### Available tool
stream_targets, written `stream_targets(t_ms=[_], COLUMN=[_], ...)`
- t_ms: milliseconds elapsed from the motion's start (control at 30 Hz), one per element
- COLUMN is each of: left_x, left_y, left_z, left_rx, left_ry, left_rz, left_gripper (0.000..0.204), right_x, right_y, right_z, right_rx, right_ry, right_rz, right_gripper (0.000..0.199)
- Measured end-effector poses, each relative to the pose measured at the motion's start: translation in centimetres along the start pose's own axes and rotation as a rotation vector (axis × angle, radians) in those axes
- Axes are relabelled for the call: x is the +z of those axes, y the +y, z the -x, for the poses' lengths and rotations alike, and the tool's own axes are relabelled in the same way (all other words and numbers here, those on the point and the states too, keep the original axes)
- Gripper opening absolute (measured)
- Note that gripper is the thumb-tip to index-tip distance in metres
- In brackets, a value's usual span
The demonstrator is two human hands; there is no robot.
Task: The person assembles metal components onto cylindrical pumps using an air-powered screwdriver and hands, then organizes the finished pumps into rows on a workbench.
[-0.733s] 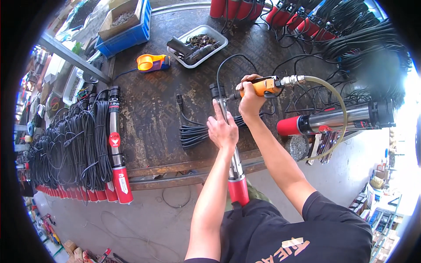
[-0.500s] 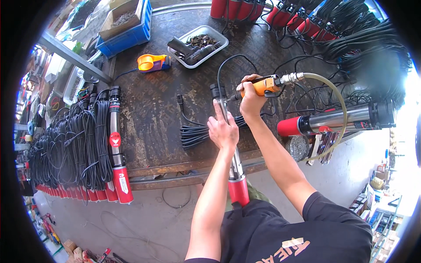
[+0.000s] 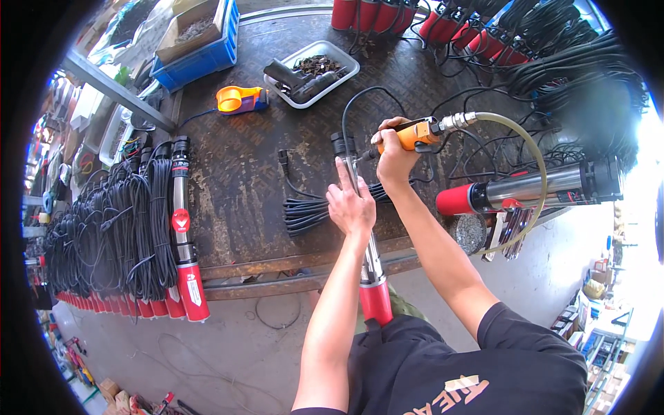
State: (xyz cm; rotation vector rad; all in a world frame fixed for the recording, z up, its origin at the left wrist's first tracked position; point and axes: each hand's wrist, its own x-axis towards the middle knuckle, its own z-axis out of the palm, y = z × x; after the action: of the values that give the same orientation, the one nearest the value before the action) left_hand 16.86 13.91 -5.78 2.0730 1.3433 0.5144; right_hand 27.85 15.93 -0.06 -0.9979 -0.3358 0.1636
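Observation:
A slim steel submersible pump [image 3: 371,261] with a black top and a red lower end lies over the table edge, its red end against my body. My left hand [image 3: 351,207] grips its steel body near the top, index finger stretched along it. In my right hand [image 3: 396,160] is an orange air screwdriver [image 3: 419,135], held sideways. Its tip points left and meets the pump's side just below the black top; the exact contact is too small to make out. From the pump's top a black cable arcs away. A coiled black cable [image 3: 304,216] lies beneath the pump.
More pumps [image 3: 181,228] with coiled cables line the left. A white tray [image 3: 302,105] of small metal parts, an orange-and-blue tool [image 3: 238,99] and a blue crate [image 3: 200,72] stand at the back. A larger pump [image 3: 532,188] lies right, beneath the looping air hose [image 3: 541,166].

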Motion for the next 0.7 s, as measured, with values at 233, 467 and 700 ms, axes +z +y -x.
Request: stream_targets(t_ms=[233,467,700], left_x=[-0.18,-0.63,0.08], left_y=[0.14,0.4,0.15], left_z=[-0.09,-0.12,-0.02], left_rx=[-0.015,-0.017,-0.004], left_ry=[-0.029,-0.069,-0.016], left_rz=[0.0,-0.01,-0.03], left_gripper=[0.071,0.07,0.071], right_x=[0.19,0.1,-0.38], right_y=[0.08,0.13,0.72], right_z=[0.19,0.21,0.87], right_rx=[-0.006,-0.033,-0.063], right_ry=[0.015,-0.039,-0.168], right_rz=[-0.009,-0.035,0.039], right_gripper=[0.018,0.023,0.021])
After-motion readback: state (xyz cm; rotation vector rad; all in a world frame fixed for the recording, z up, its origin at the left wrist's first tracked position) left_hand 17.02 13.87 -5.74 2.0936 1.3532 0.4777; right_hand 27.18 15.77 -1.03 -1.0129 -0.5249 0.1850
